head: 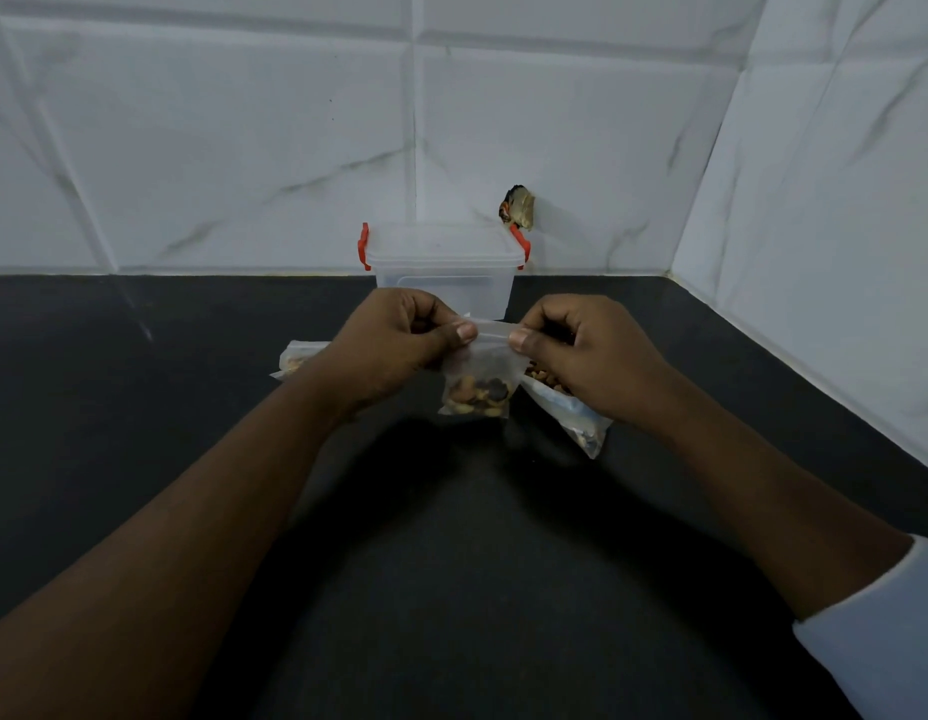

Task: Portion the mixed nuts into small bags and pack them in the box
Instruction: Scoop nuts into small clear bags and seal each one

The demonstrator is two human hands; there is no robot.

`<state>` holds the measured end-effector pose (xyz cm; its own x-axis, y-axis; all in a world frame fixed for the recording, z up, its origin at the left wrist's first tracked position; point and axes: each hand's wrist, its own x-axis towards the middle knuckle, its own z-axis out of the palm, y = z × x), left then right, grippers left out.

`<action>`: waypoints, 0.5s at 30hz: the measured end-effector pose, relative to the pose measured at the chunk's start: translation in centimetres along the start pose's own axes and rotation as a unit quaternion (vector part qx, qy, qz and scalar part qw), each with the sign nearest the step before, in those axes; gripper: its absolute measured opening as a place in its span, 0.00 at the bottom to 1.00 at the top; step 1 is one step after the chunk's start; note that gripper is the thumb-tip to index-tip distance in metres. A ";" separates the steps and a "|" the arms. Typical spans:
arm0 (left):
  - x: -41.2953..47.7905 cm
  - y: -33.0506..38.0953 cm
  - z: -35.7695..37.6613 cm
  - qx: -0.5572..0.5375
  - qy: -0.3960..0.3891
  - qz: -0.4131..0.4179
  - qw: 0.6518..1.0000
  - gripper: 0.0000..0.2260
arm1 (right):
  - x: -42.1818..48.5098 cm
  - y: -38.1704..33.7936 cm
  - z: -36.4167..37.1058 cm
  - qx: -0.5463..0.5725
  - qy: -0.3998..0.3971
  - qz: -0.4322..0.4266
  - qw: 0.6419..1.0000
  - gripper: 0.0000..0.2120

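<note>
Dark counter (139, 433), hands (394, 345) (589, 356) pinching bag (480, 379), box (443, 267) part-hidden

views: one, worn on the head | faces: forward and down, toward the wall (243, 148) | near: close over the counter (139, 433), left hand (394, 340) and right hand (586, 345) in the middle

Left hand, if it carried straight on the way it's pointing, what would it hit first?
Most likely the clear latched box, which stands just beyond the left hand as it pinches the small bag of nuts. Depth is unclear from this one view, so the gap can't be judged.
</note>
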<state>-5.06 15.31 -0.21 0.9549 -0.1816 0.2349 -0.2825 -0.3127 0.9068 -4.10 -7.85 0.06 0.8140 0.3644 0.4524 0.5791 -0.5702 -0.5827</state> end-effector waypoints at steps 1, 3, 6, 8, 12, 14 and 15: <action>-0.1 0.0 0.0 0.019 -0.009 0.002 1.000 0.05 | -0.1 0.0 0.1 -0.002 0.001 -0.003 1.000 0.06; -0.3 0.3 0.1 0.034 -0.021 0.013 0.999 0.06 | -0.3 -0.1 0.2 -0.005 0.007 -0.014 1.000 0.06; -0.8 0.7 0.6 0.041 -0.026 0.033 0.998 0.08 | -0.4 -0.5 0.4 0.001 0.012 -0.041 0.999 0.05; -1.0 0.8 1.0 0.068 -0.027 0.051 0.996 0.07 | -0.4 -0.6 0.6 0.004 0.015 -0.046 0.999 0.05; -0.8 0.8 0.4 0.064 -0.001 0.044 0.997 0.05 | -0.1 -0.3 0.2 0.003 0.021 -0.034 0.999 0.05; -0.7 0.6 -0.2 0.035 0.015 0.033 0.999 0.05 | 0.1 -0.1 -0.1 -0.009 0.025 -0.026 0.999 0.05; -0.6 0.5 -0.4 0.021 0.020 0.030 0.999 0.05 | 0.2 0.0 -0.2 -0.014 0.024 -0.023 0.999 0.05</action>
<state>-5.75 15.61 0.23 0.9387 -0.1646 0.3029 -0.3423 -0.3418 0.8752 -3.94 -7.92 0.26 0.7833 0.3548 0.5104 0.6133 -0.5748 -0.5417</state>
